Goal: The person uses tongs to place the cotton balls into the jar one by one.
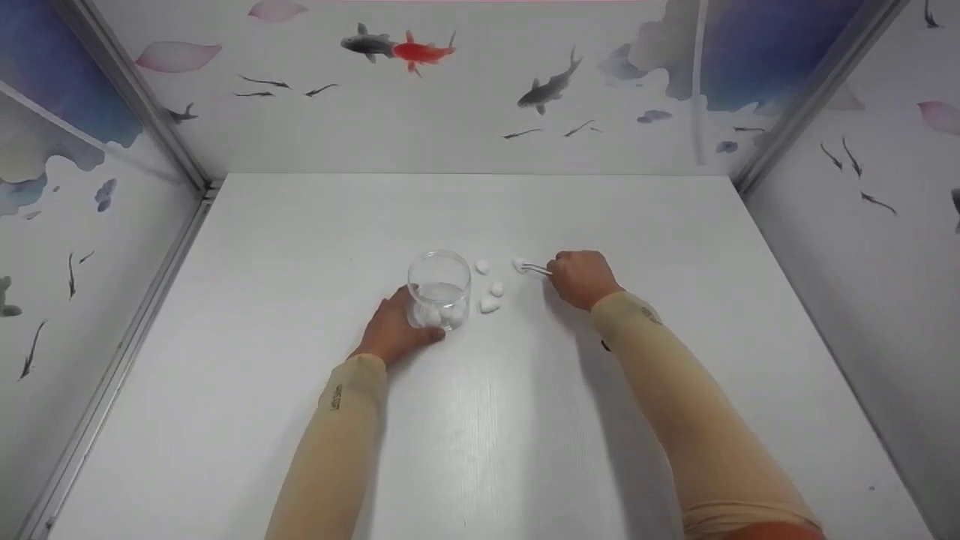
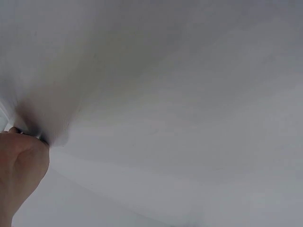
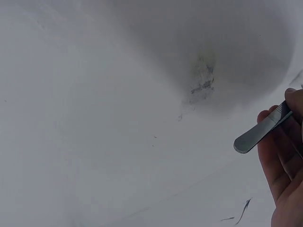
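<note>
A clear glass jar (image 1: 439, 289) stands left of the middle of the table, with several white cotton balls (image 1: 429, 315) at its bottom. My left hand (image 1: 397, 328) grips the jar's lower left side, thumb at the front; the left wrist view shows only part of this hand (image 2: 23, 165) at its edge. In my right hand (image 1: 583, 277) I hold metal tweezers (image 1: 537, 269), their tips at a cotton ball (image 1: 519, 265). Between jar and tweezers lie several loose cotton balls (image 1: 490, 304). The right wrist view shows the tweezers' rounded rear end (image 3: 255, 137) pinched between thumb and fingers.
The white table (image 1: 480, 435) is enclosed by a back wall (image 1: 465, 135) and side walls printed with fish and petals. A metal rail (image 1: 142, 307) runs along the left edge. Beige sleeves (image 1: 330, 450) cover both forearms.
</note>
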Tool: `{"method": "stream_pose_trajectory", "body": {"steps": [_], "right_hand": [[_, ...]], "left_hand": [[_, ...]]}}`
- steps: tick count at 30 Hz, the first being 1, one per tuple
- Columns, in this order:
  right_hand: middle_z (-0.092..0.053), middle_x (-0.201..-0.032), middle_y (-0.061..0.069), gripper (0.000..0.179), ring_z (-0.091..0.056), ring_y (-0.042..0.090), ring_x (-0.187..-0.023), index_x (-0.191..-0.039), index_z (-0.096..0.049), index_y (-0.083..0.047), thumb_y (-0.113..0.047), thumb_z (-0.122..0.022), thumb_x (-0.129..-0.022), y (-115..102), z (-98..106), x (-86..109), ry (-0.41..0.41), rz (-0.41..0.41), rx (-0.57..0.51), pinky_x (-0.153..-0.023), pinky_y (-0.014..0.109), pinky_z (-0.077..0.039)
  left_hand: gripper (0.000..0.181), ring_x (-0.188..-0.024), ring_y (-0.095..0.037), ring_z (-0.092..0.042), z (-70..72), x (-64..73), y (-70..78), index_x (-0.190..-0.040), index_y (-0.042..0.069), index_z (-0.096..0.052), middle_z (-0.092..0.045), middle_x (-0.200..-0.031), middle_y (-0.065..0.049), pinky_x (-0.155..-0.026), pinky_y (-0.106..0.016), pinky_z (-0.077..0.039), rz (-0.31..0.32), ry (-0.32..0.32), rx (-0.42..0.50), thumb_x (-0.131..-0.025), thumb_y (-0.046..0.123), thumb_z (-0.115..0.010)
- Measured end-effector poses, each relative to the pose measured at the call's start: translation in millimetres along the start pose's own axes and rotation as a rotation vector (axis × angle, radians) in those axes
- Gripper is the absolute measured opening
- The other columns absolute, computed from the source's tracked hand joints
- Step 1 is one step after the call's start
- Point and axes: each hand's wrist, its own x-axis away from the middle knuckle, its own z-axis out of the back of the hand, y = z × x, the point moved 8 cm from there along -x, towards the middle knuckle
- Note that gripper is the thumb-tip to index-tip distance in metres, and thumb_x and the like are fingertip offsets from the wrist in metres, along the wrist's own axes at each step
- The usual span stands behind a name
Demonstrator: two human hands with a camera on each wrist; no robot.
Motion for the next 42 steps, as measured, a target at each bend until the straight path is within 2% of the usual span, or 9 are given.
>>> {"method": "stream_pose_trajectory", "body": {"steps": [6,12,24,32,37,42], "right_hand": [[-0.070,-0.075,0.010,0.015,-0.056,0.020,-0.054,-0.084,-0.076,-0.002,-0.002,-0.064,-0.092,-2.0,-0.5,1.1,0.033,-0.002,0.006,-0.052,0.040,-0.057],[-0.065,-0.069,0.007,0.017,-0.049,0.018,-0.050,-0.077,-0.074,-0.003,-0.003,-0.063,-0.090,1.1,5.1,2.9,0.073,0.003,0.004,-0.045,0.039,-0.052],[-0.071,-0.078,0.007,0.013,-0.064,0.021,-0.059,-0.087,-0.078,-0.006,-0.007,-0.066,-0.091,2.2,33.3,25.4,0.129,0.049,-0.063,-0.053,0.040,-0.059],[-0.069,-0.075,0.005,0.013,-0.063,0.019,-0.057,-0.085,-0.079,-0.008,-0.007,-0.066,-0.090,-6.2,45.1,36.3,0.185,0.098,-0.095,-0.049,0.038,-0.057],[-0.067,-0.072,0.003,0.013,-0.061,0.018,-0.054,-0.083,-0.078,-0.008,-0.007,-0.067,-0.089,-12.7,52.4,39.2,0.206,0.120,-0.100,-0.046,0.037,-0.055],[-0.066,-0.071,0.002,0.013,-0.062,0.018,-0.056,-0.083,-0.078,-0.010,-0.008,-0.067,-0.089,-19.4,58.3,39.5,0.201,0.133,-0.105,-0.048,0.036,-0.055]], "left_hand": [[0.105,-0.146,-0.035,-0.026,-0.4,0.1,0.7,-0.157,0.016,-0.030,-0.038,-0.156,-0.010,-0.120,-0.050,-0.020,-0.004,-0.004,-0.001,-0.074,0.047,-0.086],[0.108,-0.148,-0.037,-0.019,-0.8,-1.0,-2.6,-0.158,0.016,-0.027,-0.034,-0.158,-0.009,-0.121,-0.049,-0.017,0.002,-0.010,-0.015,-0.074,0.051,-0.085],[0.106,-0.148,-0.035,-0.018,-0.4,-0.1,-0.4,-0.158,0.017,-0.027,-0.033,-0.159,-0.009,-0.121,-0.050,-0.015,0.008,-0.012,-0.010,-0.075,0.049,-0.084],[0.105,-0.146,-0.037,-0.023,0.3,-0.5,-1.8,-0.158,0.016,-0.028,-0.035,-0.157,-0.012,-0.120,-0.051,-0.019,-0.012,-0.006,-0.006,-0.075,0.050,-0.085],[0.107,-0.147,-0.038,-0.020,0.2,-0.6,-0.9,-0.158,0.014,-0.028,-0.035,-0.158,-0.012,-0.121,-0.051,-0.015,-0.024,-0.009,-0.002,-0.075,0.050,-0.085],[0.110,-0.149,-0.037,-0.015,-1.9,-2.0,-2.7,-0.159,0.016,-0.026,-0.033,-0.159,-0.010,-0.122,-0.050,-0.012,-0.010,-0.021,0.003,-0.073,0.052,-0.085]]}}
